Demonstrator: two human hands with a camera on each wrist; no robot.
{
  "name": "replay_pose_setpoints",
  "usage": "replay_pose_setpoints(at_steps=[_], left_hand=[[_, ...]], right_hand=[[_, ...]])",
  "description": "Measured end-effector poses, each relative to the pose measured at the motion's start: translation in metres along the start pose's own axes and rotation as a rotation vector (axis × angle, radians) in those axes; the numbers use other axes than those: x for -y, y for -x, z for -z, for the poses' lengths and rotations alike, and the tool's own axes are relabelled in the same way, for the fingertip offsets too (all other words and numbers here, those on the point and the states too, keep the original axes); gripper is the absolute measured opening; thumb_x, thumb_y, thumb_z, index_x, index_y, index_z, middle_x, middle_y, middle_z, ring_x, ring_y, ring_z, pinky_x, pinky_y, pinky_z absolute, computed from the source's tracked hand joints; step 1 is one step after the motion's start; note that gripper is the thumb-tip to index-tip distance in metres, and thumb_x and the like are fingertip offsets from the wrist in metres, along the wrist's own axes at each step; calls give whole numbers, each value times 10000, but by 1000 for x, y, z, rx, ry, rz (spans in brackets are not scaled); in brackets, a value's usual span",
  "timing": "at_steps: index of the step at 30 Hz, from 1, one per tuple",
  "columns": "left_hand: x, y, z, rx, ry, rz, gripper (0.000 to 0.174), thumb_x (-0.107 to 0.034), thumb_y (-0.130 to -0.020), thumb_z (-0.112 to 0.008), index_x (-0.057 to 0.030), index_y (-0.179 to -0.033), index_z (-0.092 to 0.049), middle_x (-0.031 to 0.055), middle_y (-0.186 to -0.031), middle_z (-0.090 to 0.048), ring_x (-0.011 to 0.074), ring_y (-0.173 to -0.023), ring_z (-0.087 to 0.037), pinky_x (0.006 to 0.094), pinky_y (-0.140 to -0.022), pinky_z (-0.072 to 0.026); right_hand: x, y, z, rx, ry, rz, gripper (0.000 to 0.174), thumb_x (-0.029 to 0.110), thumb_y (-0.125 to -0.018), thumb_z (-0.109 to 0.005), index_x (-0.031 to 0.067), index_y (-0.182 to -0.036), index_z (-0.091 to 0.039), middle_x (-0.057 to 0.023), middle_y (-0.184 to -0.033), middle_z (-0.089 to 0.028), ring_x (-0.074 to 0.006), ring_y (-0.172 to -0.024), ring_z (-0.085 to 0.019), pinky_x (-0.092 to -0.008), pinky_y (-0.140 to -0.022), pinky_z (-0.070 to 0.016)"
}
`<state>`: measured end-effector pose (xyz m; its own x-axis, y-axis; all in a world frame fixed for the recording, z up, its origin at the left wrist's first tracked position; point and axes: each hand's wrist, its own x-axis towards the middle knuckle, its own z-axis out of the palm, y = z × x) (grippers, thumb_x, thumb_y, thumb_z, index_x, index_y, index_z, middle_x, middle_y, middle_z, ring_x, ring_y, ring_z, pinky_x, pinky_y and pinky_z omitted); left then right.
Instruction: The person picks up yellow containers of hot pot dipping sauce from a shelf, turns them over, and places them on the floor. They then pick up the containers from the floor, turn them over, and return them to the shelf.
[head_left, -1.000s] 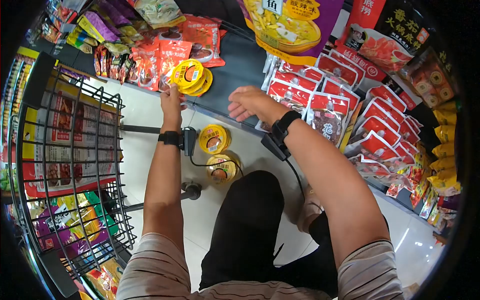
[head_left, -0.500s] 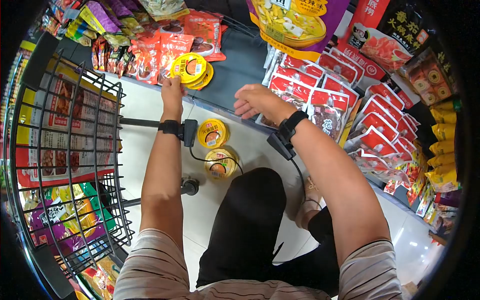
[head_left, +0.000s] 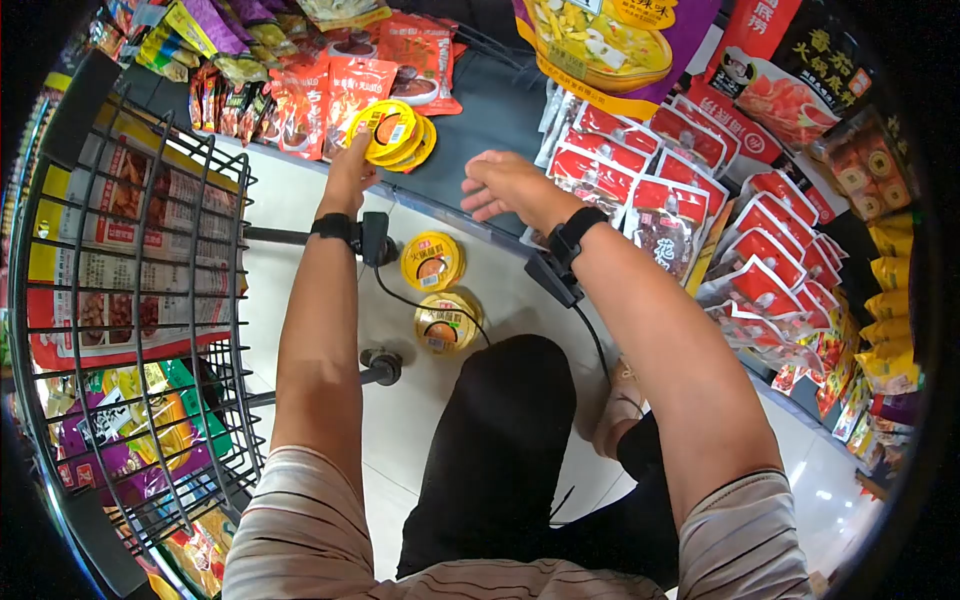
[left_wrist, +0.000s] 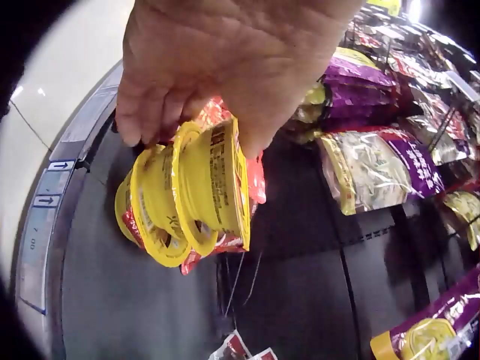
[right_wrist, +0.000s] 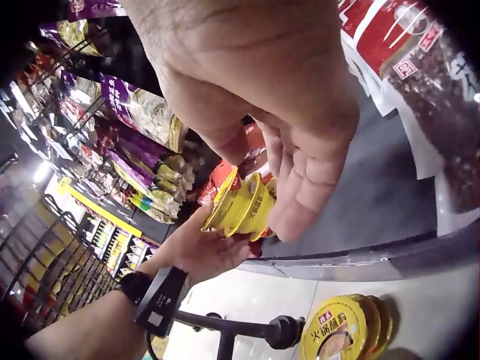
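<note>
— At the left fingertips, what is entered first?

— Left hand (head_left: 347, 180): fingers curled over the top of the stack of yellow tubs (left_wrist: 187, 199), thumb on the near side, gripping it. Tubs: round, thin glossy plastic with flared rims and printed lids, nested rim to rim and tipped on their sides.

— Location of the stack?

— Left part of the dark shelf (head_left: 480, 120), low over its deck. Whether it rests on the deck cannot be told. Red sachets (head_left: 320, 100) stand directly behind it.

— Second hand?

— Right hand (head_left: 505, 185): fingers straight and slightly spread, palm down, holding nothing. It hovers above the shelf's front edge, near the tubs on their right and apart from them.

— Edges and free room?

— Front rail (left_wrist: 52, 202): a pale, straight strip with small printed arrows, running along the shelf's lip. The deck is matt grey and flat. A bare stretch lies between the stack and the red packets (head_left: 690, 170), which overlap in slanting rows of shiny film on the right.

— Below the rail?

— Two loose tubs (head_left: 432, 262) of the same kind, lids up, just beside each other on the glossy pale floor (head_left: 290, 200), between the rail and the person's knee.

— Outer items?

— Wire cart (head_left: 150, 300): black rod basket left of the left forearm, with one of its bars passing close under the wrist. Purple bags (left_wrist: 375, 161): crinkled film, ranged on the upper level beyond the tubs.
</note>
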<state>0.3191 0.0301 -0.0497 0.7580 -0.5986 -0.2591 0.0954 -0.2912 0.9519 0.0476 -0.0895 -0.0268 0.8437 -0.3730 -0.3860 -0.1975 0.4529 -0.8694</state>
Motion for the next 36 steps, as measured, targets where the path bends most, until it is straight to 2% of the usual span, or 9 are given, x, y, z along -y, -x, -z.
replay_pose_setpoints(at_steps=[5,9,14,16,17,22,26,34,36], left_hand=[[0,-6,-2,62,7,26,498,-515,-840,-695,-105,-1114,-619,1,-908,-564,132,-809,-501,343,-775,-484],[4,-5,-1,110,67,107,537,-498,-837,-703,-133,-1219,-609,11,-1112,-615,159,-976,-552,373,-882,-483],[11,-10,-1,249,158,74,483,-430,-880,-681,-98,-1223,-613,15,-1069,-672,123,-927,-640,346,-810,-572],[13,-12,-3,241,133,60,471,-416,-904,-661,-90,-1239,-599,35,-1131,-674,157,-1010,-654,373,-847,-553],[17,-13,-3,261,121,65,469,-410,-927,-640,-102,-1275,-574,41,-1190,-666,181,-1056,-654,395,-880,-537],[13,22,-17,118,180,-29,480,-377,-896,-674,-70,-1250,-568,48,-1145,-668,179,-1038,-652,347,-858,-544],[11,59,-11,26,161,-120,481,-373,-894,-675,-50,-1234,-567,64,-1113,-669,171,-997,-655,338,-838,-544],[40,158,7,-59,148,74,478,-426,-960,-540,-57,-1261,-576,74,-1131,-674,167,-981,-662,342,-827,-542],[51,167,5,-64,157,91,463,-415,-948,-557,-68,-1254,-577,67,-1096,-674,155,-952,-658,310,-767,-531]], right_hand=[[-6,-21,-10,-12,-19,17,706,469,-980,-547,-12,-1452,-336,-247,-1423,-399,-379,-1252,-511,-463,-976,-502],[-7,-42,-14,-23,-2,30,835,578,-961,-522,22,-1518,-243,-262,-1511,-299,-401,-1369,-393,-496,-1068,-418],[-5,-73,-15,-38,-19,63,926,651,-926,-521,56,-1550,-184,-254,-1587,-189,-416,-1437,-286,-508,-1130,-335],[-9,-84,-13,19,-46,86,946,669,-913,-529,83,-1559,-165,-235,-1609,-147,-422,-1455,-240,-508,-1158,-286],[-11,-92,-17,1,-50,110,940,733,-860,-532,104,-1513,-283,-168,-1577,-273,-397,-1426,-294,-532,-1126,-301],[-5,-101,-20,62,-40,117,868,692,-862,-561,101,-1469,-373,-167,-1488,-427,-367,-1353,-424,-505,-1106,-344],[3,-86,-25,140,180,128,707,643,-876,-601,87,-1305,-520,-114,-1239,-614,-216,-1018,-643,-387,-973,-490],[-21,-28,-49,316,382,-74,632,537,-884,-627,13,-1226,-540,-128,-1133,-634,-196,-938,-650,-321,-869,-551],[-41,-32,-46,409,565,62,619,518,-890,-622,6,-1228,-535,-126,-1110,-631,-204,-919,-655,-325,-855,-559]])
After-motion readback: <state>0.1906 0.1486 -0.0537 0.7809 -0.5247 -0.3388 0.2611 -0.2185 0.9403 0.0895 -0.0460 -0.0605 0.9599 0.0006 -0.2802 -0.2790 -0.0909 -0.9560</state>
